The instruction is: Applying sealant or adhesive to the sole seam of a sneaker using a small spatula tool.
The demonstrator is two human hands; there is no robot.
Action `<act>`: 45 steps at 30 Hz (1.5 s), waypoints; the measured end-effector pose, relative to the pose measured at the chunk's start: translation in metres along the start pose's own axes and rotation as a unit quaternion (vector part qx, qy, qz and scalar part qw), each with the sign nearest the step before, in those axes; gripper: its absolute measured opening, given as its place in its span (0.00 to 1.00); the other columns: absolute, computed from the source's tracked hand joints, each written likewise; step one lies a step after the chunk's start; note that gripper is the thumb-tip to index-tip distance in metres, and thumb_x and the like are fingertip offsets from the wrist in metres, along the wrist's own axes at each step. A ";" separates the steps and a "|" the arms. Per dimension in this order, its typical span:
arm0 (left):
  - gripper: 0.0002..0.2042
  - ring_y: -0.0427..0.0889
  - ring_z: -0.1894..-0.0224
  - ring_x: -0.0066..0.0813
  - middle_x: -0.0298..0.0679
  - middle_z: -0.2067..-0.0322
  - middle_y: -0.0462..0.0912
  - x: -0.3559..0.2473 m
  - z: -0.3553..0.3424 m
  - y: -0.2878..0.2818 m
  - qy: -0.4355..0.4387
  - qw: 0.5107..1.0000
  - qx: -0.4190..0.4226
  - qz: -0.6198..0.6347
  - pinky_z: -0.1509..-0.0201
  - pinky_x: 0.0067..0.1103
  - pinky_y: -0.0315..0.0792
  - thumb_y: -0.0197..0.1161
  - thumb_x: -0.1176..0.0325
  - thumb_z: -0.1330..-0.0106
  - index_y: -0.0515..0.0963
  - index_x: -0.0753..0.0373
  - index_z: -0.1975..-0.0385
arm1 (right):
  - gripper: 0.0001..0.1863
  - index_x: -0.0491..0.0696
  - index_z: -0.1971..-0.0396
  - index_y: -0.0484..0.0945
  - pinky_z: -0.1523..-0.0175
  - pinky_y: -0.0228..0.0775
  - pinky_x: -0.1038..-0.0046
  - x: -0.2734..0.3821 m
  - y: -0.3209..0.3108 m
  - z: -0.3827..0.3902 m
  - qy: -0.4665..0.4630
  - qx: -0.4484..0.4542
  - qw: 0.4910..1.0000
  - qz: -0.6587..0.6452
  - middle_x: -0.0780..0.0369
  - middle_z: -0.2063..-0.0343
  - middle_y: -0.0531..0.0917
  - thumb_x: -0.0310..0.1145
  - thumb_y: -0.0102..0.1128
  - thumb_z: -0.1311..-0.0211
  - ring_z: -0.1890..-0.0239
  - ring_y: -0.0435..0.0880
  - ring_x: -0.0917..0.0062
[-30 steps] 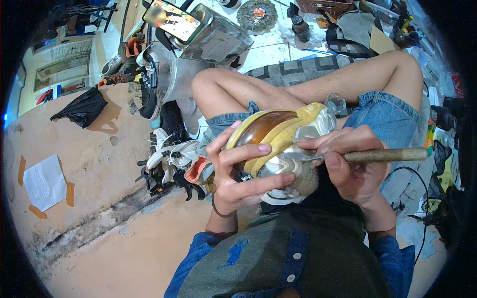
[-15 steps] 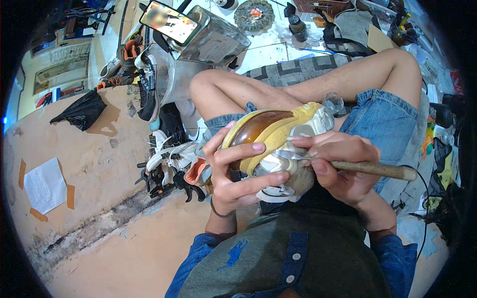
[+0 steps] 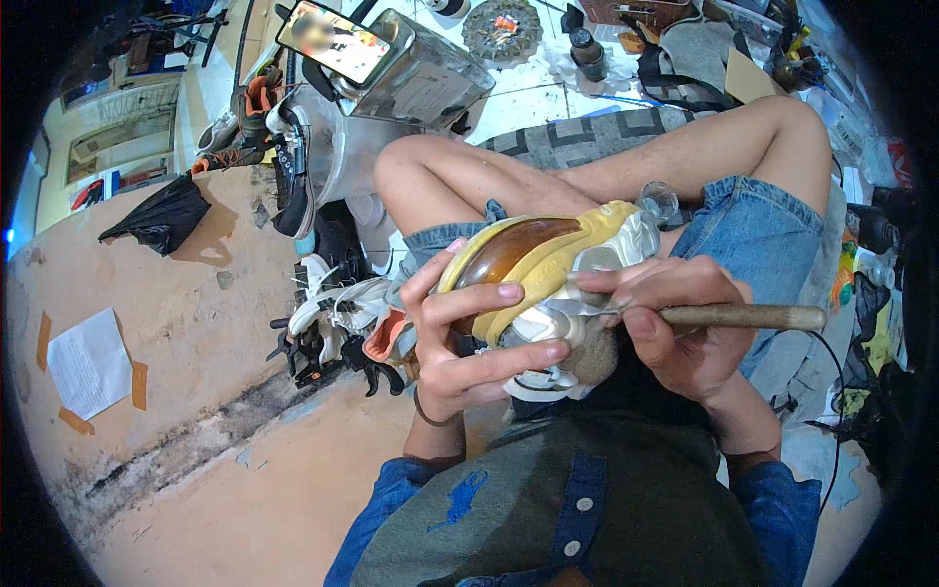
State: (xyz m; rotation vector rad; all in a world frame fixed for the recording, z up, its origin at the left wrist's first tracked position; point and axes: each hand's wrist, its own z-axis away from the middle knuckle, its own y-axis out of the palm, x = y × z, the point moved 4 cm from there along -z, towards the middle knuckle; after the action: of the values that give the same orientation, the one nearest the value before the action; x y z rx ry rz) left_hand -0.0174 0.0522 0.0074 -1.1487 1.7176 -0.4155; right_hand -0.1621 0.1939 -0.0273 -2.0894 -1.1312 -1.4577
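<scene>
A shoe (image 3: 562,269) with a yellow sole edge, a glossy amber panel and white-grey upper parts is held tilted above my lap. My left hand (image 3: 452,342) wraps round its left end, fingers spread across the yellow edge and white side. In my right hand (image 3: 685,318) is a slim wooden-handled tool (image 3: 768,316), gripped like a pen. Its thin, pale metal-looking tip points left and meets the white part beside the yellow edge. Exactly what shape the tip has, I cannot tell.
Several shoes (image 3: 342,303) lie to my left beside a peach-coloured board (image 3: 215,391) with a taped paper (image 3: 90,364) and a black plastic bag (image 3: 156,217). Ahead, a phone (image 3: 335,41) leans on a clear container (image 3: 421,78). A dark bottle (image 3: 587,54) stands near a round ashtray-like dish (image 3: 501,29).
The tool's handle has tilted slightly nearer to level and shifted a little to the right with my right hand. My left hand and the shoe stay nearly still.
</scene>
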 end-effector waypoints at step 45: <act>0.15 0.68 0.42 0.45 0.35 0.53 0.78 0.006 0.006 0.001 -0.013 0.999 -0.028 0.023 0.35 0.43 0.65 0.75 0.52 0.57 0.88 0.38 0.66 | 0.10 0.44 0.61 0.74 0.51 0.81 0.61 0.015 0.010 0.001 -0.004 0.048 0.987 0.151 0.59 0.67 0.83 0.29 0.65 0.38 0.61 0.86 0.66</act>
State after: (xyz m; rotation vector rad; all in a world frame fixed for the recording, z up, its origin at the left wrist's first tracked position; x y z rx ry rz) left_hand -0.0130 0.0490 0.0011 -1.1470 1.7393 -0.3245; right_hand -0.1519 0.1944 -0.0126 -2.0931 -0.8245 -1.2287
